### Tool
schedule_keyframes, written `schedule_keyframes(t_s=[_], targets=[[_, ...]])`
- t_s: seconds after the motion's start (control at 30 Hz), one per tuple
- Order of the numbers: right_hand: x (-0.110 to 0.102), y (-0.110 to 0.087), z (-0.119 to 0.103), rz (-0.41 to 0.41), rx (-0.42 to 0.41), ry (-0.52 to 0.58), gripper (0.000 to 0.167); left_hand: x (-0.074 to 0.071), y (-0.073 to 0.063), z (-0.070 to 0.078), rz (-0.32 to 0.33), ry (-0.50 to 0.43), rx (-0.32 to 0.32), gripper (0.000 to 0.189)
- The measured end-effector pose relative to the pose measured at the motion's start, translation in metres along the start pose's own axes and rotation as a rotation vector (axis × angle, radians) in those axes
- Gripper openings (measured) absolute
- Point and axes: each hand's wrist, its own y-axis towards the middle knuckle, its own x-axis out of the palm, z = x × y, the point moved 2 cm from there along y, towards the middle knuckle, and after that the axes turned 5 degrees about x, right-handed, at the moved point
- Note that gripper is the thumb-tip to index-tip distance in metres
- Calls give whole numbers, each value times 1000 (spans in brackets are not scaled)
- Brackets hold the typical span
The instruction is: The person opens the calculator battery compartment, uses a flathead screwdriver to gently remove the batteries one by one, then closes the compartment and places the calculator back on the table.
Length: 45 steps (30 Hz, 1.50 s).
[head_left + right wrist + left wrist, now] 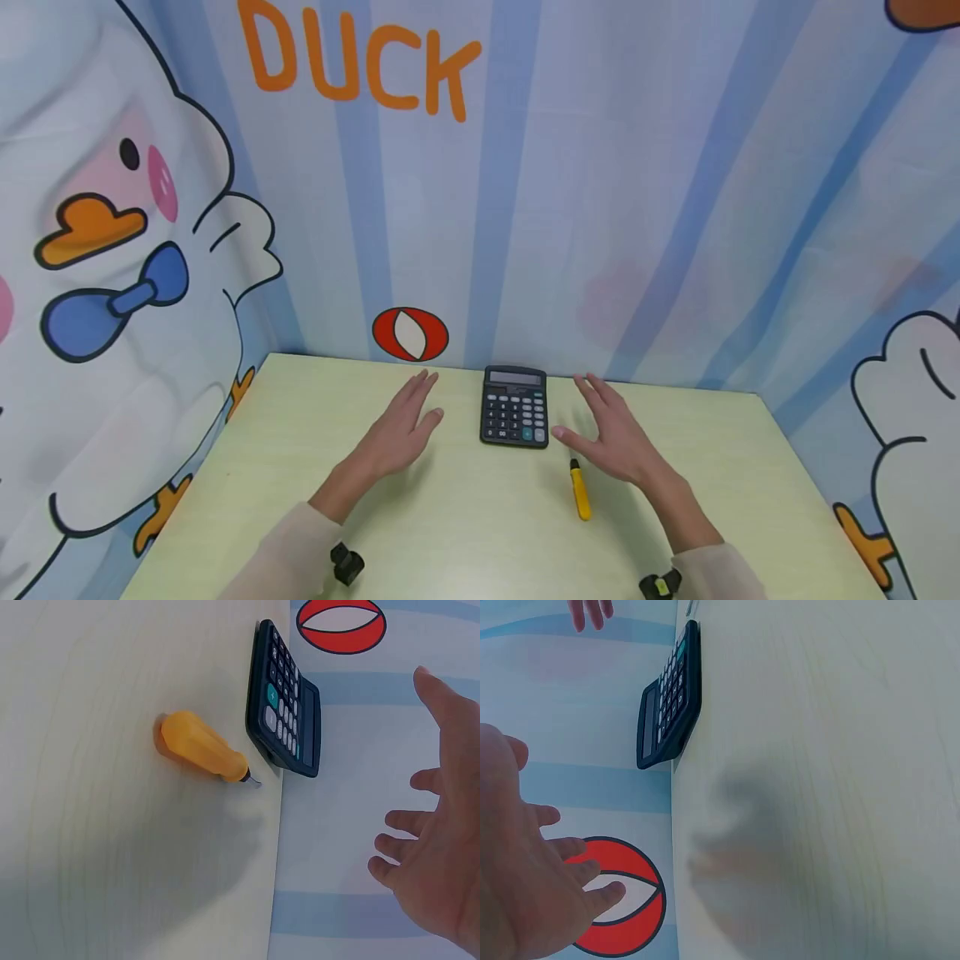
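Observation:
A black desk calculator (514, 407) lies near the back edge of the table, between my two hands. My left hand (401, 429) hovers over the table to its left, fingers extended and holding nothing. To the right of the calculator is my right hand (611, 429), also with its fingers spread and nothing in it. Just below the right hand's thumb lies a screwdriver with a yellow handle (581, 493). In the right wrist view its thin metal tip (256, 782) points toward the back edge, beside the calculator (285, 705).
The pale wood table (465, 525) meets a striped blue-and-white curtain (570, 208) at its back edge. Printed ducks stand on the curtain at both sides. Small black devices (347, 564) are worn at both wrists over light sleeves.

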Motion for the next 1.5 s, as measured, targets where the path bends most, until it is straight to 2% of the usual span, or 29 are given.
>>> schedule_keyframes(t_s=[0.57,0.87,1.2,1.5], targets=[[9,7,-7,-52,67,107,96,20,13,-1,45,-268,-19,58],[20,13,-2,-34,103,244,88,35,22,2,60,-313,-101,59],[35,22,2,-27,199,439,82,50,31,12,53,-397,-180,63],[44,33,0,-25,289,507,75,57,39,16,34,-456,-251,68]])
